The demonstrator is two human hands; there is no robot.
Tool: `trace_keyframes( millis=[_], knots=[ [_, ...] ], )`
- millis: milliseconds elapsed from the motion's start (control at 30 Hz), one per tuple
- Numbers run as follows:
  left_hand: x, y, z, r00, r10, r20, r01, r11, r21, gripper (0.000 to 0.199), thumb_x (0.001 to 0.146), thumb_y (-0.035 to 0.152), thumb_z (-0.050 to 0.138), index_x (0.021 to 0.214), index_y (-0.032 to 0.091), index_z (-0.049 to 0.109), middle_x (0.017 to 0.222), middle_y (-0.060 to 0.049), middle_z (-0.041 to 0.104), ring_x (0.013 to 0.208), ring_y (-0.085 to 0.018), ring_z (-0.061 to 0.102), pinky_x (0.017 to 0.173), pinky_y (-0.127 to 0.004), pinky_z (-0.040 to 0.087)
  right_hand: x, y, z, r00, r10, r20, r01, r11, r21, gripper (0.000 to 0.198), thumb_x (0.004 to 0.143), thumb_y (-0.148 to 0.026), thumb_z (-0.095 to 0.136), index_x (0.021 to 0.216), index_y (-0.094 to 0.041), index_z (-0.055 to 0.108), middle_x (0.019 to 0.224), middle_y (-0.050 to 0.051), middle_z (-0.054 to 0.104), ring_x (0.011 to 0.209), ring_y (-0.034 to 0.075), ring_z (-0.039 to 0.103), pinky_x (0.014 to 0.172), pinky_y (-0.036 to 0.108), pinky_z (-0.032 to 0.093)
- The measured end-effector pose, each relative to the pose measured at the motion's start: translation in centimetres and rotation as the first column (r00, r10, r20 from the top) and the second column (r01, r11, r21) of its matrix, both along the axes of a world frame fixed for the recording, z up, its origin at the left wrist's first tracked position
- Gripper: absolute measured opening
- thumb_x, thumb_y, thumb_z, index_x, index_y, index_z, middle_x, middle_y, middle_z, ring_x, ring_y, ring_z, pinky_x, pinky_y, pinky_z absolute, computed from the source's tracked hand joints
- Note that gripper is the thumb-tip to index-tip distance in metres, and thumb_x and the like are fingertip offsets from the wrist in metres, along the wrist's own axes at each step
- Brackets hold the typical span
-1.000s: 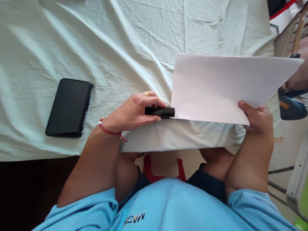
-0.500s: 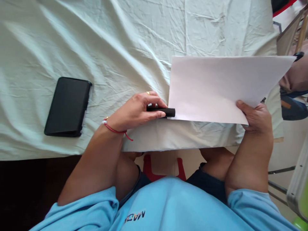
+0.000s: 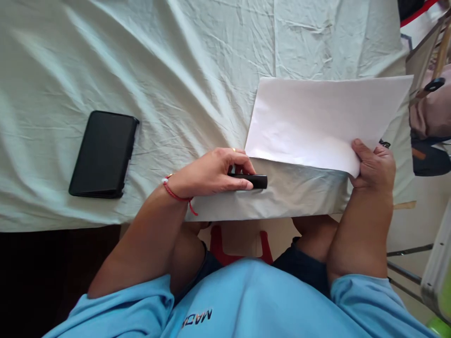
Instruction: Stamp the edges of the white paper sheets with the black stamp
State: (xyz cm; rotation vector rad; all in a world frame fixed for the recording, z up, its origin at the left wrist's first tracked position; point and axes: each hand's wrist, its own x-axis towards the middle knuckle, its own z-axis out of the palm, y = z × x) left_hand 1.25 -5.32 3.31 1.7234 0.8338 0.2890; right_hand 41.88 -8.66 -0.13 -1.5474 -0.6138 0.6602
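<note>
Pale green creased cloth tabletop (image 3: 158, 94): no print or label seen on it
Black rectangular phone-like device in a dark case (image 3: 105, 152): lying on the cloth at far left, well apart from both hands; screen dark; no brand legible
Light blue short-sleeved fabric shirt (image 3: 253, 295): dark lettering (image 3: 200, 317) on the chest, inverted to the camera; appears to read "MAD", remainder lost in a fold
Left hand (image 3: 218, 171): thumb and fingers clamped on the glossy black oblong tool (image 3: 260, 181)
Tool identity: possibly a small stapler, not confirmed; located near the table's near edge, just beside the paper and apart from it in this view; no maker's mark legible
White rectangular paper (image 3: 317, 117): upper face without visible writing; near edge bowed towards the right
Right hand (image 3: 375, 166): gripping the paper's near right corner, thumb on top, fingers largely hidden; hands well apart
Small black marking (image 3: 384, 143): beside the right hand; illegible, bearing surface not determinable
Step in hand: judged to be handling paper and tool together, one per hand
Next move calls for: in judgement, a steady paper edge and controlled tool grip
</note>
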Motion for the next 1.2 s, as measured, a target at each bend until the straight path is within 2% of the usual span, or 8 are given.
trace_keyframes(
  millis=[100, 200, 300, 367, 567, 767, 900, 1200],
  knots=[
    [0.7, -0.4, 0.3, 0.999, -0.015, 0.036, 0.015, 1.000, 0.009, 0.013, 0.091, 0.035, 0.085, 0.095, 0.024, 0.088, 0.096, -0.003, 0.083, 0.087, -0.020, 0.072, 0.080, -0.032, 0.053, -0.6, 0.2, 0.0, 1.000, -0.006, -0.007, 0.006, 1.000, -0.011, 0.033, 0.064, -0.023, 0.104, 0.089, -0.019, 0.083, 0.098, 0.004, 0.088, 0.091, 0.018, 0.080, 0.087, 0.032, 0.073],
    [0.7, -0.4, -0.2, 0.960, 0.254, 0.114, -0.254, 0.967, -0.017, 0.024, 0.098, 0.046, 0.084, 0.090, 0.023, 0.084, 0.089, -0.004, 0.080, 0.085, -0.020, 0.069, 0.080, -0.033, 0.053, -0.9, 0.2, 0.1, 1.000, 0.005, -0.020, -0.005, 1.000, -0.010, 0.035, 0.065, -0.024, 0.105, 0.091, -0.018, 0.082, 0.105, 0.007, 0.088, 0.095, 0.020, 0.082, 0.095, 0.036, 0.074],
    [0.2, 0.1, -1.4, 0.781, 0.602, 0.165, -0.603, 0.796, -0.049, 0.036, 0.104, 0.056, 0.082, 0.089, 0.023, 0.076, 0.093, -0.005, 0.078, 0.091, -0.021, 0.068, 0.084, -0.034, 0.055, -0.9, 0.1, 0.1, 0.999, 0.027, -0.027, -0.026, 0.999, 0.023, 0.035, 0.066, -0.025, 0.105, 0.091, -0.018, 0.081, 0.105, 0.007, 0.088, 0.100, 0.020, 0.083, 0.104, 0.039, 0.074],
    [0.1, 0.4, -2.3, 0.697, 0.696, 0.172, -0.695, 0.715, -0.077, 0.036, 0.103, 0.059, 0.083, 0.097, 0.024, 0.074, 0.103, -0.005, 0.079, 0.098, -0.022, 0.070, 0.088, -0.034, 0.058, -1.0, 0.0, 0.1, 0.999, 0.037, -0.031, -0.035, 0.998, 0.054, 0.034, 0.066, -0.026, 0.104, 0.092, -0.019, 0.082, 0.103, 0.005, 0.088, 0.100, 0.020, 0.083, 0.106, 0.039, 0.074],
    [1.0, 0.2, -3.5, 0.781, 0.606, 0.151, -0.565, 0.789, -0.242, 0.061, 0.090, 0.051, 0.095, 0.136, 0.020, 0.069, 0.118, -0.008, 0.081, 0.107, -0.023, 0.077, 0.092, -0.035, 0.062, -1.5, 0.1, 0.1, 0.998, -0.008, -0.057, 0.014, 0.994, 0.112, 0.034, 0.068, -0.025, 0.103, 0.096, -0.018, 0.085, 0.103, 0.004, 0.088, 0.095, 0.019, 0.082, 0.100, 0.037, 0.076],
    [1.2, 0.1, -2.5, 0.785, 0.591, 0.185, -0.545, 0.801, -0.249, 0.024, 0.086, 0.033, 0.090, 0.089, 0.022, 0.070, 0.082, 0.001, 0.069, 0.078, -0.015, 0.064, 0.075, -0.028, 0.054, -1.8, 0.1, 0.0, 0.996, 0.031, -0.084, -0.018, 0.989, 0.147, 0.045, 0.062, -0.030, 0.110, 0.097, -0.015, 0.085, 0.099, 0.005, 0.087, 0.096, 0.019, 0.083, 0.095, 0.033, 0.075],
    [1.2, 0.1, -1.9, 0.766, 0.621, 0.166, -0.599, 0.783, -0.167, 0.030, 0.091, 0.029, 0.083, 0.069, 0.023, 0.064, 0.063, 0.003, 0.055, 0.063, -0.013, 0.050, 0.063, -0.028, 0.045, -1.7, 0.1, -0.4, 0.997, 0.057, -0.052, -0.053, 0.995, 0.081, 0.048, 0.060, -0.037, 0.113, 0.094, -0.018, 0.085, 0.100, 0.004, 0.088, 0.092, 0.020, 0.083, 0.099, 0.042, 0.078],
    [1.5, 0.2, -1.8, 0.795, 0.555, 0.244, -0.484, 0.823, -0.296, 0.034, 0.075, 0.038, 0.099, 0.077, 0.021, 0.071, 0.077, 0.001, 0.069, 0.068, -0.013, 0.056, 0.064, -0.026, 0.048, -1.5, 0.3, -0.6, 0.995, 0.029, -0.098, -0.022, 0.997, 0.078, 0.049, 0.057, -0.033, 0.112, 0.095, -0.017, 0.085, 0.099, 0.004, 0.089, 0.092, 0.020, 0.086, 0.095, 0.040, 0.079]
  ],
)
